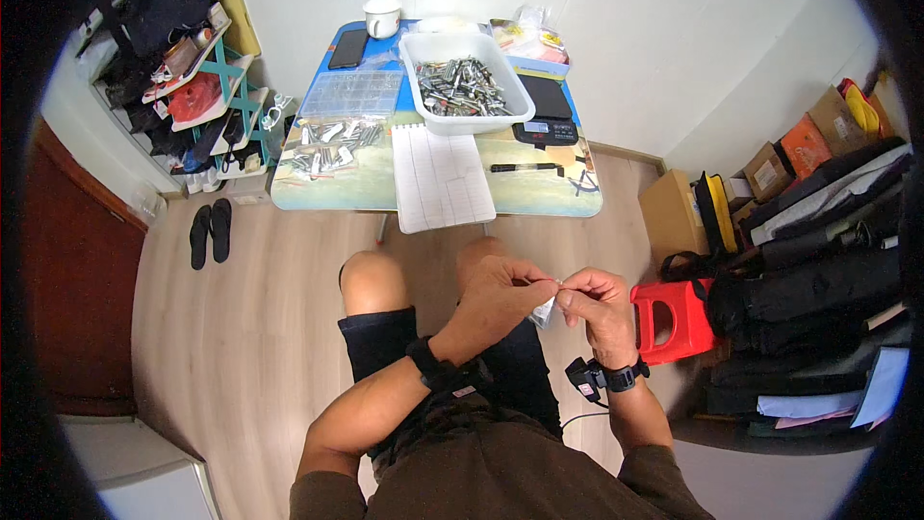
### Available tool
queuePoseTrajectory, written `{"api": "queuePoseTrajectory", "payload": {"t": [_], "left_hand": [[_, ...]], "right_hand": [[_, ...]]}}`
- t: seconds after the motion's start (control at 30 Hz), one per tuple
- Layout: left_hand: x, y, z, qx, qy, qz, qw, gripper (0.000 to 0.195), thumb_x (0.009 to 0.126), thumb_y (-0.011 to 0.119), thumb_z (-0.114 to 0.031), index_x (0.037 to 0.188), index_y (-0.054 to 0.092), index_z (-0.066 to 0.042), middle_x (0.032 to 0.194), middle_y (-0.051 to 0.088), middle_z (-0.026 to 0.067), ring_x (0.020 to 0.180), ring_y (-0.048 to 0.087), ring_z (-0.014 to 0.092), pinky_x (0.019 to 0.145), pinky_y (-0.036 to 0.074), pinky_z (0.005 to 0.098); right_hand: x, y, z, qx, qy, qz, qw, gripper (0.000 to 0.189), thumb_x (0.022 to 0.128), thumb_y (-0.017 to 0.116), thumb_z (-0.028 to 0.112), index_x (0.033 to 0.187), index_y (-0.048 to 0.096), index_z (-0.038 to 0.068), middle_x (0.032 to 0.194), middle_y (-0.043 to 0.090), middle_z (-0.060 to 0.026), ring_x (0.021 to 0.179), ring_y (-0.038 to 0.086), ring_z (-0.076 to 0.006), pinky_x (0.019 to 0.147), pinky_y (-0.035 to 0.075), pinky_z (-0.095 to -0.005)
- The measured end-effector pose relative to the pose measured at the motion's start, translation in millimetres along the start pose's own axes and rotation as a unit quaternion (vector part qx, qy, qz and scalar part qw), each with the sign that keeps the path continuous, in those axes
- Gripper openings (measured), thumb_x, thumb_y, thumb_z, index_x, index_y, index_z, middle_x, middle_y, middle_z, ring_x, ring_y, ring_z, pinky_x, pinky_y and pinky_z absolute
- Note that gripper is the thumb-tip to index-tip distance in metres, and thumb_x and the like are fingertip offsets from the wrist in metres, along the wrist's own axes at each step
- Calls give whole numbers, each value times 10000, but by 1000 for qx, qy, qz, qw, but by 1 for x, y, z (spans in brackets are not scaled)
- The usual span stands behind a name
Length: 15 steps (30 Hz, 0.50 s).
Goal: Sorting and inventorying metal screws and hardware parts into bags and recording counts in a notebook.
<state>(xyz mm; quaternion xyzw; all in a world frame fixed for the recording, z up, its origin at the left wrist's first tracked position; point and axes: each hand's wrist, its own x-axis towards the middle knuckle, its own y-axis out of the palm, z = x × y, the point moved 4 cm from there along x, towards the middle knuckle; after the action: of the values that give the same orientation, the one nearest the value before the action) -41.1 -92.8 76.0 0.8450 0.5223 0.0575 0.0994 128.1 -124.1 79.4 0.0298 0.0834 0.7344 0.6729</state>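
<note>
My left hand (498,300) pinches the top edge of a small transparent plastic bag (543,313) between thumb and forefinger. The bag hangs over my right thigh, and something white shows inside or on it; the rest of its contents is too small to tell. Thumb and fingertips of my right hand (599,307) meet on the same edge, close to the left fingertips. Ahead on the table (339,191) stands a white plastic tub (469,124) full of small metal hardware. A lined notepad (442,180) juts past the table's front edge.
Left on the table are filled hardware bags (332,144), a compartment box (351,92) and a smartphone (349,49). A lidded mug (382,14) stands behind. Rightward lie a digital scale (545,131), a black marker (525,167) and a box of bags (538,65). A red stool (675,321) is beside me.
</note>
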Motion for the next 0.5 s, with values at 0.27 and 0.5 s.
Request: {"api": "queuePoseTrajectory", "payload": {"t": [0.27,0.5], "left_hand": [[-31,17,-39,105,133,-7,986,63,817,733,-50,831,735,11,799,640,39,726,575,88,614,427,241],[-47,16,-60,214,134,-24,967,59,816,728,-42,833,726,14,785,673,41,703,590,60,593,460,238]], "right_hand": [[-25,3,33,-53,-39,22,998,26,848,725,17,833,703,18,706,657,-1,562,528,-40,525,404,-206],[-35,16,47,-117,-77,81,987,16,855,719,22,851,706,14,745,674,17,629,551,-46,588,430,-204]]}}
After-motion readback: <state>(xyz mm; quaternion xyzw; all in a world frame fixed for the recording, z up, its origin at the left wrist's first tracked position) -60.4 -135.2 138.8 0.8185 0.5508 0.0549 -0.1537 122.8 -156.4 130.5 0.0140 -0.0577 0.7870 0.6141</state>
